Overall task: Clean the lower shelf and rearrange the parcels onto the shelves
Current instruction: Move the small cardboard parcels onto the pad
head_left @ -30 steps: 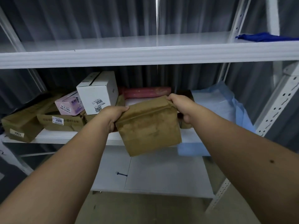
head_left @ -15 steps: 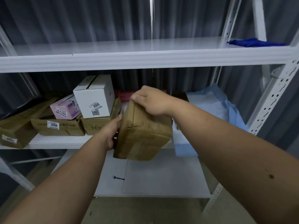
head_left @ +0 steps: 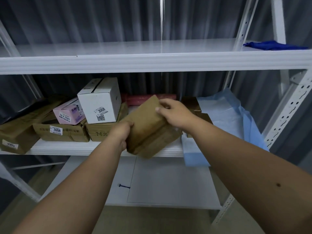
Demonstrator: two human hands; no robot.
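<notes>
Since half a second earlier, the brown parcel [head_left: 148, 127] tilted toward one o'clock; left hand [head_left: 120, 132] and right hand [head_left: 175, 114] gripped it. Overhanging the middle shelf [head_left: 67, 147], it might drop.

Brown parcels: five were countable, namely the held parcel [head_left: 148, 130], three on the middle shelf's left, and one partly hidden behind the right wrist
White box [head_left: 101, 100]: one
Pink box [head_left: 70, 112]: one
Red roll [head_left: 148, 98]: one
Blue cloth [head_left: 273, 45]: one
Shelves: three
Hands: two
</notes>
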